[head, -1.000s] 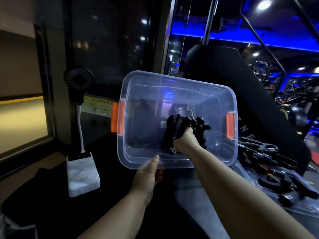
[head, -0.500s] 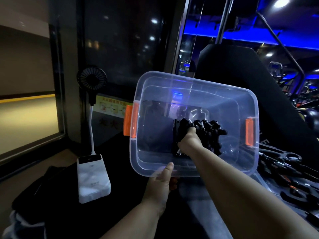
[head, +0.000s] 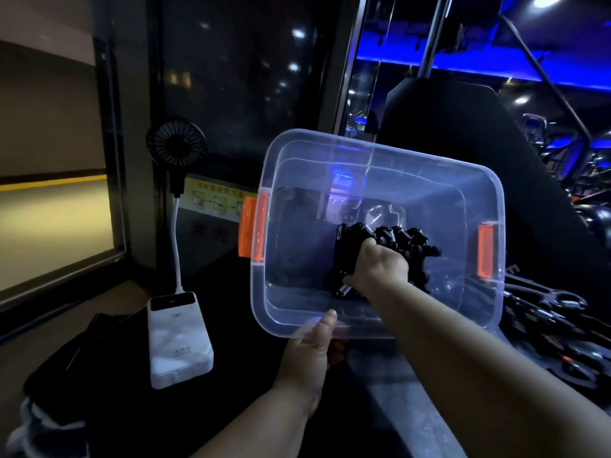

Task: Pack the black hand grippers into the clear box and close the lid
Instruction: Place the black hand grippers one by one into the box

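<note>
over the last second little has changed: the right hand still sits deep in the tilted clear box, fingers curled round a bunch of black hand grippers near its floor, so they are in but not let go. the left hand grips the near rim, thumb on top. more grippers lie outside, to the right.

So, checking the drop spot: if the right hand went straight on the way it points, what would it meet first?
Probably the bottom of the clear box: the right hand, gripping the black hand grippers, points into the open box. Depth through the plastic is unclear.
</note>
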